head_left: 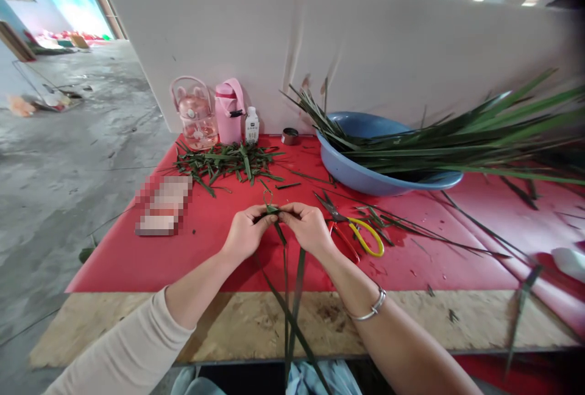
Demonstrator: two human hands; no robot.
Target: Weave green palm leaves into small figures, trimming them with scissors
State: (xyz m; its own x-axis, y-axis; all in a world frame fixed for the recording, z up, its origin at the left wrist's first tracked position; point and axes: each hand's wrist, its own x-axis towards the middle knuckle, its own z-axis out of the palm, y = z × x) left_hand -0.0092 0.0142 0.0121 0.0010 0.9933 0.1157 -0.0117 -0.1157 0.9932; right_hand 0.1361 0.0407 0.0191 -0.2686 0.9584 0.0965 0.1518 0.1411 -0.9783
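Long green leaf strips (pixel 297 297) hang down from between my hands, past the table's front edge. My left hand (pixel 247 230) pinches one side of a small folded piece of leaf (pixel 272 208) between thumb and fingers. The other side is pinched by my right hand (pixel 305 224), thumbs close together. A thin looped wire or strand (pixel 267 195) stands up from the folded leaf. Just right of my right hand lie scissors with yellow handles (pixel 368 236) and a red-handled tool (pixel 345 241), partly overlapping. My fingers hide part of the folded leaf.
A blue basin (pixel 388 183) holding long green leaves (pixel 439 145) stands at back right. Woven leaf pieces (pixel 228 162) are piled at back left, before two pink bottles (pixel 230 117) and a small white bottle (pixel 251 125). A blurred flat object (pixel 165 206) lies left; leaf scraps lie right.
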